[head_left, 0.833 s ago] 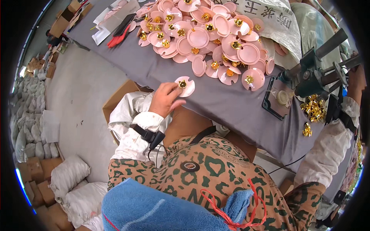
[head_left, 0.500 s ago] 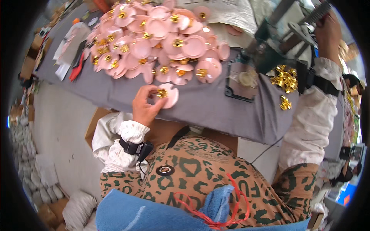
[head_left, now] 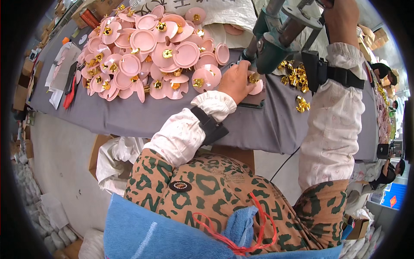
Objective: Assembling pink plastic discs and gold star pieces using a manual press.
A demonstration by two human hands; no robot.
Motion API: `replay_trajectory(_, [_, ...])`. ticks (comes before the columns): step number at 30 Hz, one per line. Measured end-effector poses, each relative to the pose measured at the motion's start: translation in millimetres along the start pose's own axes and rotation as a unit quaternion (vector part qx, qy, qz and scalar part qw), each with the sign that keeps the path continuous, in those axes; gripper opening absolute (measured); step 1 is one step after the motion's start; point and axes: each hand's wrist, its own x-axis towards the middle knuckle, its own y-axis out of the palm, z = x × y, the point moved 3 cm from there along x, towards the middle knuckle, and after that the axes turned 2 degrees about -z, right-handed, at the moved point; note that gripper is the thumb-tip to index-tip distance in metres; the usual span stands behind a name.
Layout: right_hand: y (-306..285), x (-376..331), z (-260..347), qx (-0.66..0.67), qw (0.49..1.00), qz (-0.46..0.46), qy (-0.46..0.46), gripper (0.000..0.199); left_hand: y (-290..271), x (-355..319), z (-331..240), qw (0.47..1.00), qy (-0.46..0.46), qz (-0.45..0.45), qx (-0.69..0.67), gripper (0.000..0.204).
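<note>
My left hand [head_left: 236, 82] pinches a round pink plastic disc [head_left: 257, 88] by its edge, low under the green hand press [head_left: 272, 54]. A shiny gold clip [head_left: 253, 79] sits on that disc, directly below the press's ram. My fingers partly cover the disc, so its seating on the press base [head_left: 252, 105] is hard to make out. Up at the top right, my right hand [head_left: 342, 19] is closed around the press lever, whose grip end is mostly hidden by the hand and the picture's edge.
Left of the press lies a large heap of pink discs [head_left: 143, 41] with gold clips. Loose gold clips [head_left: 297, 77] lie right of it. Red-handled scissors [head_left: 70, 93] and papers [head_left: 60, 73] rest at the left on the grey tablecloth [head_left: 142, 114]. A white woven sack [head_left: 207, 13] is behind.
My left hand has carried the disc with its gold clip from the table's front edge rightward to under the press. My right hand stays on the lever. The view has shifted slightly.
</note>
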Motion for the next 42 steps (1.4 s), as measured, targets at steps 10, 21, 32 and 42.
replay_trajectory(10, [198, -352, -76, -0.247, 0.917, -0.103, -0.297, 0.017, -19, -7, 5, 0.999, -0.011, -0.002, 0.034, 0.064])
replay_trajectory(21, [173, -185, 27, -0.023, 0.979, 0.0, -0.203, 0.021, -16, -9, 3, 0.999, -0.031, -0.021, 0.016, 0.065])
replay_trajectory(32, [191, -78, 3, -0.105, 0.964, -0.224, -0.102, 0.019, -90, -76, 11, 1.0, 0.002, 0.0, -0.016, 0.059])
replay_trajectory(42, [184, -68, -2, -0.128, 0.96, -0.216, -0.124, 0.023, -136, -76, 38, 0.994, 0.002, -0.037, 0.107, 0.041])
